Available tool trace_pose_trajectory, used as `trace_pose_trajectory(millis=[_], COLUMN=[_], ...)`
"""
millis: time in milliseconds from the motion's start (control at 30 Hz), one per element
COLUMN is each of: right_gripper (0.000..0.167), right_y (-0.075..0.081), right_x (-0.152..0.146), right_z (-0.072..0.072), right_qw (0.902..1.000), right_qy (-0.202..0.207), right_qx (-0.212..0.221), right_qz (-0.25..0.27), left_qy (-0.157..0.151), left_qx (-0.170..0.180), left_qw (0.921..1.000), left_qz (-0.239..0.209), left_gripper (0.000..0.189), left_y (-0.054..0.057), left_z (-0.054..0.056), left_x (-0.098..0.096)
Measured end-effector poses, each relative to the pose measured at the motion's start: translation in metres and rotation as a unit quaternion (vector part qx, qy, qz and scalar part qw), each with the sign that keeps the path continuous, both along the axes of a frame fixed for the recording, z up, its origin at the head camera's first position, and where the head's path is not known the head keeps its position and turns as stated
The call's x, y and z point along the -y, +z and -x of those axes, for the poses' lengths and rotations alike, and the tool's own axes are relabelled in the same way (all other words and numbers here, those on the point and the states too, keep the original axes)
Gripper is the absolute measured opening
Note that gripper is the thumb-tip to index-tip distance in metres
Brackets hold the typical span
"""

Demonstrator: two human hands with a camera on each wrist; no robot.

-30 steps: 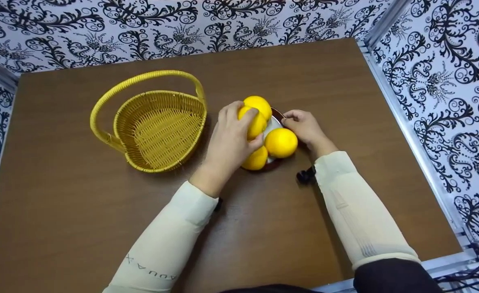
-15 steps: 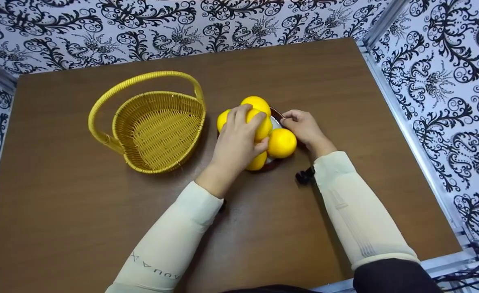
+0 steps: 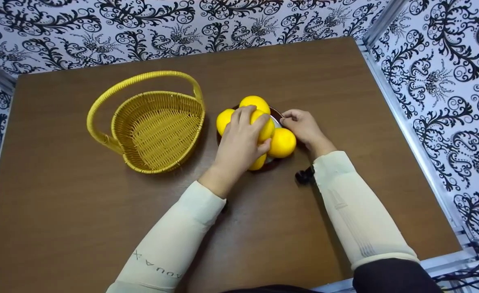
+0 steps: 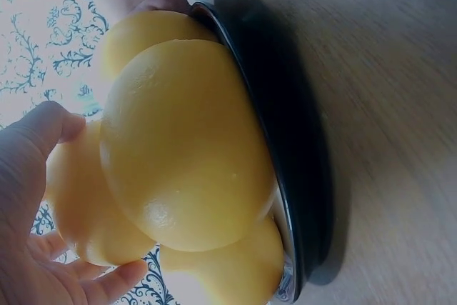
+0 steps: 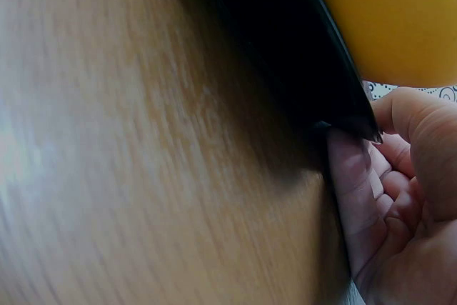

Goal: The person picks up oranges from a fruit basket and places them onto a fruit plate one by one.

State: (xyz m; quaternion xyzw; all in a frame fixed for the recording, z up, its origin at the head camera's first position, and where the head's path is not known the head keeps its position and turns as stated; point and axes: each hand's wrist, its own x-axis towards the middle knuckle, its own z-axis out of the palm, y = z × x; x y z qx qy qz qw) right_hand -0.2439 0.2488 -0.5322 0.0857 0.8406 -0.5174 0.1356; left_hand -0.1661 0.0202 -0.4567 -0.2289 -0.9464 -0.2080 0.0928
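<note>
My left hand (image 3: 237,142) grips a smooth yellow orange (image 3: 267,129) on top of a pile. In the left wrist view, thumb and fingers curl around this orange (image 4: 96,198), with other oranges (image 4: 186,141) close against it. Several oranges, one at the right (image 3: 283,143) and one at the back (image 3: 255,103), sit on a dark red-brown plate (image 3: 275,112) with a pale inside. My right hand (image 3: 306,129) pinches the plate's right rim; the right wrist view has the rim (image 5: 343,55) between thumb and fingers. My left hand hides part of the pile.
A yellow wicker basket (image 3: 199,134) with a tall arched handle (image 3: 142,77) stands left of the plate on the brown wooden table (image 3: 81,219). Patterned walls (image 3: 182,32) enclose the back and sides. Dark cables (image 3: 467,272) lie at the lower right corner.
My left hand has shifted slightly right with the orange in its grip, uncovering another orange at the plate's left. My right hand has stayed at the rim.
</note>
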Motion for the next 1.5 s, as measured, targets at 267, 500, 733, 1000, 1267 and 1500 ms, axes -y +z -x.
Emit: trace_pose_trajectory(millis=[267,500,733,1000,1267,1500], right_gripper=[0.027,0.027,0.024,0.024,0.027,0.031], right_y=[0.0009,0.0009,0.0021,0.0035,0.0024,0.0017], right_x=[0.0013,0.0022,0.0039,0.0052,0.0038,-0.0004], right_z=[0.0005,0.0013,0.0017,0.0027,0.0015,-0.0028], right_qw=[0.9999,0.9999,0.9999,0.9999,1.0000,0.9997], right_qy=[0.008,0.008,-0.003,-0.006,0.008,0.019], right_qx=[-0.007,-0.009,0.002,0.008,-0.003,-0.012], right_qz=[-0.003,0.001,0.011,0.013,0.001,-0.008], left_qy=[0.004,0.011,0.015,0.017,0.020,0.023], left_qx=[0.001,0.000,0.004,0.009,0.000,0.000], left_qw=[0.9998,0.9996,0.9995,0.9994,0.9994,0.9988], left_qz=[0.020,0.026,0.027,0.028,0.028,0.043], left_gripper=[0.050,0.051,0.052,0.054,0.055,0.057], left_y=[-0.0003,-0.0009,0.0004,0.0014,0.0026,0.0047], left_z=[0.0004,0.0016,0.0021,0.0009,-0.0016,-0.0043], left_x=[-0.0004,0.0000,-0.0006,-0.0006,-0.0001,0.0016])
